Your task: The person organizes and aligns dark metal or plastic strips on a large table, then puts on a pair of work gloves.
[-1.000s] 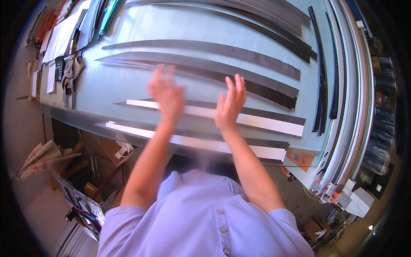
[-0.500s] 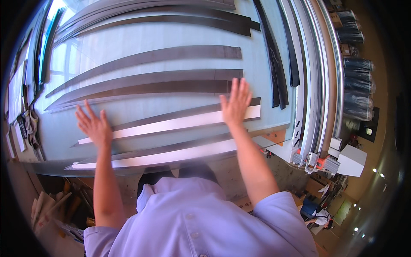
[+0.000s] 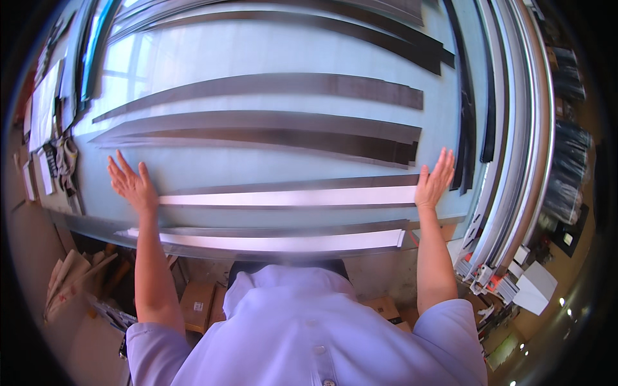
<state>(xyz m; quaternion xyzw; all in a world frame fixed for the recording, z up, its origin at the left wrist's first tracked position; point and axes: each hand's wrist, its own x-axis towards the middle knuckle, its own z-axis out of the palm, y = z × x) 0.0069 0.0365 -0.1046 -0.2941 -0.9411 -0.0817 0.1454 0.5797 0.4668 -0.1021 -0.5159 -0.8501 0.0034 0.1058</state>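
Observation:
A long dark strip with a white band [image 3: 290,196] lies across the pale glassy table [image 3: 212,64] in front of me. At its left end rests my left hand [image 3: 134,186], fingers spread and holding nothing. My right hand [image 3: 434,182] is at the strip's right end, open and flat, covering that tip. Nearer the table's front edge lies a second white-banded dark strip [image 3: 283,240]. Beyond my hands, a pair of overlapping grey-brown strips [image 3: 277,136] and a single grey-brown strip [image 3: 277,85] lie lengthwise.
More dark strips [image 3: 309,20] lie at the far side. Black strips [image 3: 465,96] run along the right, beside metal rails [image 3: 524,128]. Work gloves [image 3: 66,164] hang or lie at the left edge. Cardboard boxes [image 3: 197,305] stand under the table.
My right hand has moved right to the end of the nearer white-banded strip. The left hand stays near the left end. The view has shifted, and the strips look straighter across.

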